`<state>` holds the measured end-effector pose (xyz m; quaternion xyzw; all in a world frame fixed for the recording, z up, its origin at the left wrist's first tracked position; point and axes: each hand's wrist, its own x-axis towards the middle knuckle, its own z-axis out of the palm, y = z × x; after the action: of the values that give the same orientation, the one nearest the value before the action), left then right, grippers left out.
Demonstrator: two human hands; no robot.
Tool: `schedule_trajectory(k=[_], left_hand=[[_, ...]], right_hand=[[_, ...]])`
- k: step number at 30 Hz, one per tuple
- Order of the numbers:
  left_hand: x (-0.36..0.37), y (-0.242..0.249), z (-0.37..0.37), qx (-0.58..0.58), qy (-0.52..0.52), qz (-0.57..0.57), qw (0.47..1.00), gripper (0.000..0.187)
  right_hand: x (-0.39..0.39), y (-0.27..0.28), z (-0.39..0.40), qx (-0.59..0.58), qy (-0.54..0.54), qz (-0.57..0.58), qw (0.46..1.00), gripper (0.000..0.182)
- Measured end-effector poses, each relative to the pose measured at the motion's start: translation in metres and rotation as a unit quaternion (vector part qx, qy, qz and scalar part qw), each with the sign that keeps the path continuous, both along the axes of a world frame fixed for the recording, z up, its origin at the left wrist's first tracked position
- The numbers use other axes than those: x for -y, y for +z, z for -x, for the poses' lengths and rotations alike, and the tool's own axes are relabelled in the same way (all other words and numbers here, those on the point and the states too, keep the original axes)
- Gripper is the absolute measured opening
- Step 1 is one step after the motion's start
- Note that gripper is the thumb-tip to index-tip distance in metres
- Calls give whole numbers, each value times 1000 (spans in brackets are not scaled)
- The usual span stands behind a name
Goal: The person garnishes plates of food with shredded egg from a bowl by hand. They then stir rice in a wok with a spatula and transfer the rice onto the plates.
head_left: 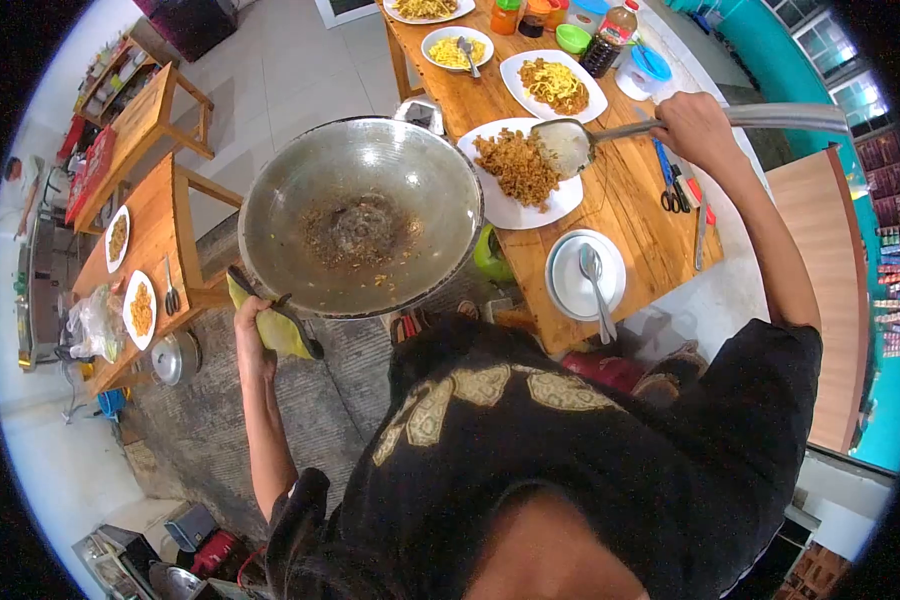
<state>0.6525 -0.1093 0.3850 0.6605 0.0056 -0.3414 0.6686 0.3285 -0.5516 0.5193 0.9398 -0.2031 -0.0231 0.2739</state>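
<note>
My left hand (pixel 255 335) is closed round a yellow-green cloth (pixel 282 335) at the near left edge of a large wok (pixel 425 215). Some browned scraps and crumbs lie at the wok's bottom. My right hand (pixel 697 130) grips the handle of a long metal spatula (pixel 620 131). The spatula's blade touches the brown fried rice (pixel 518 170) on a white plate (pixel 510 215) beside the wok. Nearer to me on the wooden table sits a white bowl (pixel 560 290) with a spoon (pixel 592 275) in it.
Beyond are a plate of rice topped with egg strips (pixel 553 84), a bowl of egg strips (pixel 450 50), a sauce bottle (pixel 610 40) and a blue-lidded tub (pixel 642 75). Scissors (pixel 668 180) lie at the right. Another table (pixel 160 230) stands left with two filled plates.
</note>
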Motion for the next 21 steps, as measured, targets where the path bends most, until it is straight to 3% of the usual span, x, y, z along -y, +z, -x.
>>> schedule_trajectory(k=[4,6,9,13,14,15,17,18,19,21], left_hand=[[-3,-6,-3,5,3,-16,1000,31],[1,-4,3,24,18,-36,999,31],[7,-7,12,39,26,-9,999,29],[11,-28,17,-4,40,49,998,30],[15,-32,18,0,53,48,997,31],[20,-34,22,5,51,57,997,33],[30,-42,32,13,59,80,995,37],[34,-46,34,16,67,92,993,39],[37,-47,39,6,56,101,993,43],[45,-50,50,23,86,117,989,30]], right_hand=[[5,9,11,21,-84,-37,996,27],[11,12,19,70,-74,-89,991,29],[-29,15,-7,113,-164,-257,946,28],[-67,-72,-46,233,51,-401,885,39],[-80,-93,-65,232,69,-465,851,37],[-85,-121,-87,191,93,-447,869,34],[-123,-139,-114,238,77,-494,833,24],[-141,-137,-125,203,12,-491,847,26],[-150,-140,-133,187,37,-461,866,31],[-166,-134,-140,222,15,-503,835,33]])
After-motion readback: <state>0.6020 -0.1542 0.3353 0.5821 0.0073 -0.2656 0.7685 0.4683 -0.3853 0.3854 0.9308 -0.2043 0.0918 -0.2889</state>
